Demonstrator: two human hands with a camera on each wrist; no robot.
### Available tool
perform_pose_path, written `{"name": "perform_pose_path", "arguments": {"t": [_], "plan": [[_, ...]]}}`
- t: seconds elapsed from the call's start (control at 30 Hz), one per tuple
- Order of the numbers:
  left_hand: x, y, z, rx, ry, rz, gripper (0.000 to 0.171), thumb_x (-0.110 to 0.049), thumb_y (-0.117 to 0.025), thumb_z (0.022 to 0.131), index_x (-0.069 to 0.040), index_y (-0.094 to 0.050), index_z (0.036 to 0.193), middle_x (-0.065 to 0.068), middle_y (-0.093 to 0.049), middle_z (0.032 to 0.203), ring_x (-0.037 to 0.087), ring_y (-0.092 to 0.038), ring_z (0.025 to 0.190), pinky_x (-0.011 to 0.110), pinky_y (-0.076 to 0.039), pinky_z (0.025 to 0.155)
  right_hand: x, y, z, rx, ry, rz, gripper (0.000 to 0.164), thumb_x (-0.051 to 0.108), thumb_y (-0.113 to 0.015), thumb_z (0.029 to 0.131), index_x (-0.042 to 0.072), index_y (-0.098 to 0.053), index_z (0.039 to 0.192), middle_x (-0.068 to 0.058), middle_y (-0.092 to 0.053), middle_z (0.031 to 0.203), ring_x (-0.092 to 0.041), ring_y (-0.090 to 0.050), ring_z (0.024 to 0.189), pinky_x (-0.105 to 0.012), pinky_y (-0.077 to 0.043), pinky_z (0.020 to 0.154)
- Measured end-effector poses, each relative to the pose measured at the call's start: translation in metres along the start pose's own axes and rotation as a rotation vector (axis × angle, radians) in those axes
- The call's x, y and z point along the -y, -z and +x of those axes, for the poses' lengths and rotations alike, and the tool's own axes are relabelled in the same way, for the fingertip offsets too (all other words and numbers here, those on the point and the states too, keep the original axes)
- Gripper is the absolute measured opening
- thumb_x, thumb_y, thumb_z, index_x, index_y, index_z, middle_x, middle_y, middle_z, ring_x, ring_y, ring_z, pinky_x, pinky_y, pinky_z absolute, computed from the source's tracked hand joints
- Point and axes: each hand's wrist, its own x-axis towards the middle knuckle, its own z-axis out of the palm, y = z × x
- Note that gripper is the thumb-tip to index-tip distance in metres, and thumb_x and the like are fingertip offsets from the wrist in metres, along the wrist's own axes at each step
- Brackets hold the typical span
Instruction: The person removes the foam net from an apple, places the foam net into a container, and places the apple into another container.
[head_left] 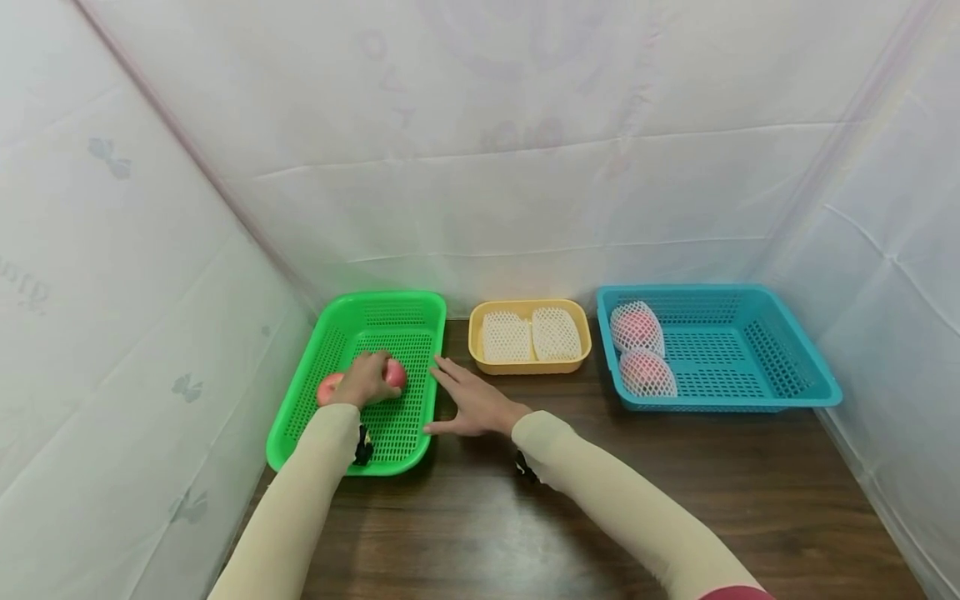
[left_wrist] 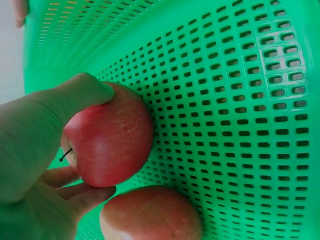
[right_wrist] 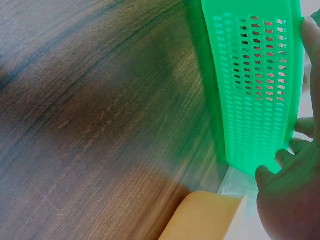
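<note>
Inside the green basket [head_left: 405,454] my left hand [head_left: 365,381] grips a red apple [left_wrist: 112,135], thumb on one side and fingers curled round the other. A second apple [left_wrist: 152,215] lies beside it on the basket floor; in the head view this apple [head_left: 327,388] is partly covered by the hand. My right hand [head_left: 474,402] is at the basket's right rim, its fingers spread and fairly straight. In the right wrist view its fingertips [right_wrist: 263,175] touch or nearly touch the green rim.
A small yellow tray [head_left: 532,367] with white foam net sleeves [head_left: 556,334] stands at the back middle. To the right, a blue basket [head_left: 802,367] holds two apples in foam nets [head_left: 647,372]. Whitish sheet walls [head_left: 525,208] surround the dark wooden table [head_left: 480,517].
</note>
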Motion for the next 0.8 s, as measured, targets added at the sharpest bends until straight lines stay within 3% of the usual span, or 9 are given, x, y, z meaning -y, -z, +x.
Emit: {"name": "perform_pose_path", "arguments": {"t": [0.4,0.67,0.8], "plan": [[-0.0073,0.0017,0.0009,0.007,-0.025,0.016,0.077,-0.022,-0.079,0.082,0.005,-0.041,0.144,0.028,-0.056,0.13,0.045,-0.051,0.12,0.055,-0.047,0.092,-0.0002,0.0008,0.001,-0.007,0.003,-0.003,0.104,0.074,-0.053,0.082,0.016,-0.01,0.157,0.003,0.004,0.163,-0.017,-0.007,0.149,-0.036,-0.023,0.116],[-0.0065,-0.001,0.0011,0.003,-0.036,0.016,0.079,-0.021,-0.08,0.081,0.004,-0.04,0.145,0.028,-0.054,0.133,0.046,-0.049,0.122,0.057,-0.046,0.093,-0.0011,0.0008,0.0018,-0.002,0.006,-0.001,0.105,0.075,-0.053,0.081,0.016,-0.011,0.157,-0.001,0.0,0.164,-0.017,-0.003,0.149,-0.037,-0.022,0.117],[-0.0066,-0.0012,0.0005,0.004,-0.039,0.01,0.079,-0.021,-0.08,0.081,0.004,-0.04,0.145,0.028,-0.054,0.133,0.046,-0.049,0.122,0.057,-0.046,0.093,-0.0014,-0.0002,0.0013,0.003,0.001,0.003,0.106,0.076,-0.053,0.081,0.016,-0.011,0.157,0.002,0.004,0.163,-0.017,-0.002,0.149,-0.038,-0.022,0.117]]}}
